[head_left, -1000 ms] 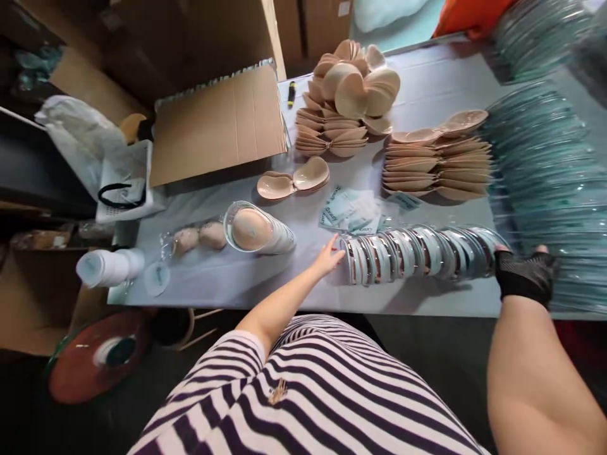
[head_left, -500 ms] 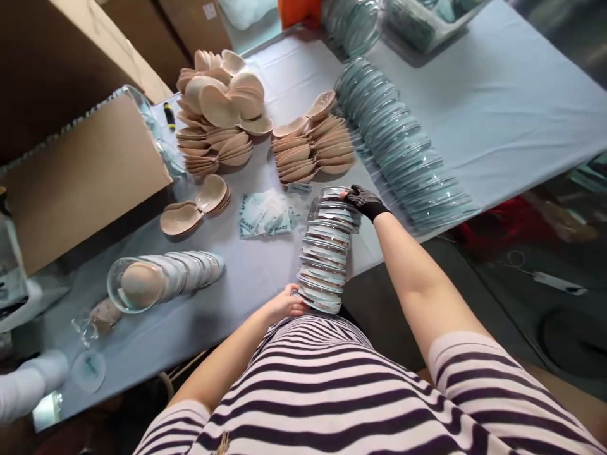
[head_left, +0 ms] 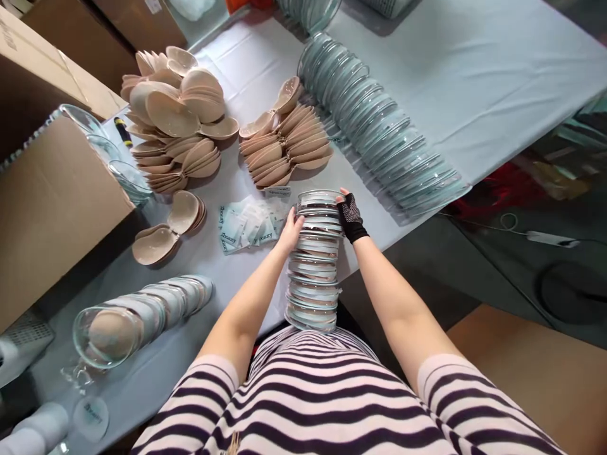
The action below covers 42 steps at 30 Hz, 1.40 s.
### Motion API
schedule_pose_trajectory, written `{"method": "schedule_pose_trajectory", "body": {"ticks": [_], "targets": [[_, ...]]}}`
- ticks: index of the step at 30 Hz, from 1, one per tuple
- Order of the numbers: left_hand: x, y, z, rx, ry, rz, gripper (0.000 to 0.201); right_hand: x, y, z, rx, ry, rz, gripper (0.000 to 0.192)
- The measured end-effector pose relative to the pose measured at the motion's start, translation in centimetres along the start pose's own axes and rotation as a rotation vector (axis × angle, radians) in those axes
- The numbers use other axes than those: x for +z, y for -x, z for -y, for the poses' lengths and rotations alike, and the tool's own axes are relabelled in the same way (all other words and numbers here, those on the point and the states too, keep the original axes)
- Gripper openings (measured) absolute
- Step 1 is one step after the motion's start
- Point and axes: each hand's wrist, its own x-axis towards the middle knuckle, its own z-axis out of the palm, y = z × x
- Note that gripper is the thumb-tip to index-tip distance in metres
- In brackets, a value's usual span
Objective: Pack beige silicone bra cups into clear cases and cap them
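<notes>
I have both hands on the stack of packed clear cases (head_left: 313,265), which stands upright at the near edge of the table (head_left: 474,69), its base against my striped shirt (head_left: 332,392). My left hand (head_left: 290,232) is cupped against its upper left side, and my gloved right hand (head_left: 349,216) is curled around the top right. The glossy plastic looks slippery and light, and the column looks wobbly, so I judge a two-sided squeeze safest. Paper sachets (head_left: 246,227) lie just to its left.
</notes>
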Motion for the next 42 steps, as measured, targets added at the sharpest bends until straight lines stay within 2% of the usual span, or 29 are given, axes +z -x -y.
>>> {"method": "schedule_pose_trajectory", "body": {"ticks": [2, 5, 8, 13, 18, 21, 24, 27, 30, 31, 33, 36, 40, 42], "targets": [[0.8, 0.1, 0.7, 0.069, -0.073, 0.014, 0.093, 0.1, -0.6, 0.0, 0.023, -0.005, 0.024, 0.058], [1.1, 0.8, 1.3, 0.119, -0.157, -0.06, 0.105, 0.1, -1.2, 0.8, 0.044, -0.018, 0.044, 0.046], [1.0, 1.4, 1.3, 0.117, -0.182, -0.128, 0.099, 0.3, -0.3, 1.3, 0.066, -0.003, 0.029, 0.038], [1.1, 2.1, 0.8, 0.138, -0.204, -0.132, 0.086, 0.6, 2.2, 0.7, 0.095, 0.019, -0.07, 0.038], [1.3, 3.3, 1.0, 0.107, -0.225, -0.137, 0.087, 0.6, 2.2, 0.6, 0.099, -0.027, -0.051, 0.034], [0.9, 3.5, 0.9, 0.135, -0.27, -0.111, 0.083, 0.7, 2.0, 0.9, 0.106, -0.039, -0.058, 0.034], [0.2, 2.2, -0.9, 0.305, -0.394, -0.132, 0.082, 0.7, 2.0, 1.0, 0.098, -0.043, -0.038, 0.038], [-0.2, -1.0, -4.4, 0.538, -0.523, -0.117, 0.072, -0.1, 1.6, 0.4, 0.062, -0.099, -0.011, 0.04], [0.4, -4.3, -7.8, 0.578, -0.651, 0.102, 0.054, -1.7, 1.1, -0.7, 0.197, -0.163, -0.016, 0.042], [0.6, -5.0, -8.5, 0.559, -0.688, 0.174, 0.05, -2.3, 0.9, -1.0, 0.275, -0.172, 0.027, 0.044], [1.0, -5.9, -9.3, 0.517, -0.74, 0.261, 0.046, -3.2, 0.4, -1.4, 0.409, -0.186, 0.204, 0.044], [0.9, -6.2, -9.6, 0.453, -0.739, 0.304, 0.04, -3.8, -0.5, -1.5, 0.468, -0.217, 0.451, 0.035], [0.2, -6.2, -9.9, 0.311, -0.614, 0.385, 0.039, -3.9, -2.1, -0.8, 0.486, -0.148, 0.583, 0.014], [0.0, -6.3, -10.0, 0.265, -0.566, 0.407, 0.04, -4.2, -2.7, -0.4, 0.5, -0.108, 0.649, 0.015]]}}
